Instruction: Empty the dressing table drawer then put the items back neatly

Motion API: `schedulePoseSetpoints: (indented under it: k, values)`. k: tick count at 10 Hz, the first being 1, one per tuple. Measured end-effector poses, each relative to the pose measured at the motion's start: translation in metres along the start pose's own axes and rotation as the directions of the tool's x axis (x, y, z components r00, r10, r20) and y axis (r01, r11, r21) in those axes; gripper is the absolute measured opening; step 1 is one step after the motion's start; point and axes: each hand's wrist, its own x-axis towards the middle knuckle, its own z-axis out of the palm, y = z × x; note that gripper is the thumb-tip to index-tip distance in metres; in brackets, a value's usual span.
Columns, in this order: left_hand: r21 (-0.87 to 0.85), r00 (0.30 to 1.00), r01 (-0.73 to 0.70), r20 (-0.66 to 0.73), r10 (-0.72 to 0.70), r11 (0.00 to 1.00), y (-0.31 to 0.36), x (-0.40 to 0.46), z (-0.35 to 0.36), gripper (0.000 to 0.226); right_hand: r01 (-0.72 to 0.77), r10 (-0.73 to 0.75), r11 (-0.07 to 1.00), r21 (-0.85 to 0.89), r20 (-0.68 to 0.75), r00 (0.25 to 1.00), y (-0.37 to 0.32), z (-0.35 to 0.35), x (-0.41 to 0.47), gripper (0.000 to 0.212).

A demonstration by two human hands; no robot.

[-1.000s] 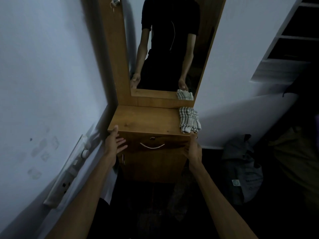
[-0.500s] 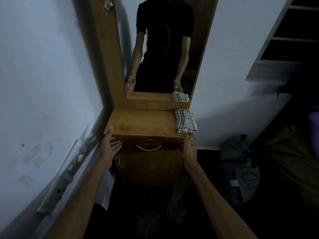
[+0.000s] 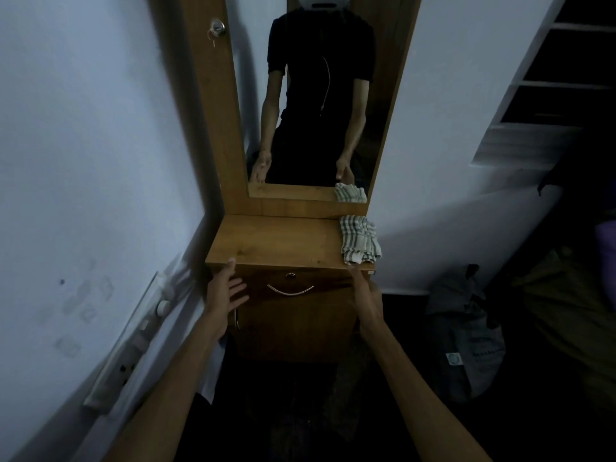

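Observation:
A wooden dressing table (image 3: 276,241) stands against the wall with a tall mirror (image 3: 316,95) above it. Its drawer (image 3: 326,285) is closed and has a curved metal handle (image 3: 290,290) under a small lock. A folded checked cloth (image 3: 359,239) lies at the right end of the tabletop. My left hand (image 3: 226,288) is open, fingers spread, at the drawer's left edge just below the tabletop. My right hand (image 3: 365,295) reaches toward the drawer's right edge below the cloth; its fingers are extended and it holds nothing.
A white wall with a socket strip (image 3: 130,345) runs along the left. A grey bag (image 3: 466,331) sits on the dark floor to the right, next to dark bundles. White shelving (image 3: 540,105) is at the upper right. A cupboard door handle (image 3: 236,320) shows below the drawer.
The view has tilted upward, so the table sits lower in frame. Both hands stay open at the two sides of the drawer front, having crept slightly closer to it.

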Motion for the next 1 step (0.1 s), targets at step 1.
schedulePoseSetpoints:
  k: [1]
  values:
    - [0.033,0.997,-0.028,-0.073,0.031,0.999,-0.0102,-0.0072,0.0005,0.047,0.078,-0.08,0.995,-0.061,-0.037,0.996,-0.0022,-0.0014,-0.0024,0.029]
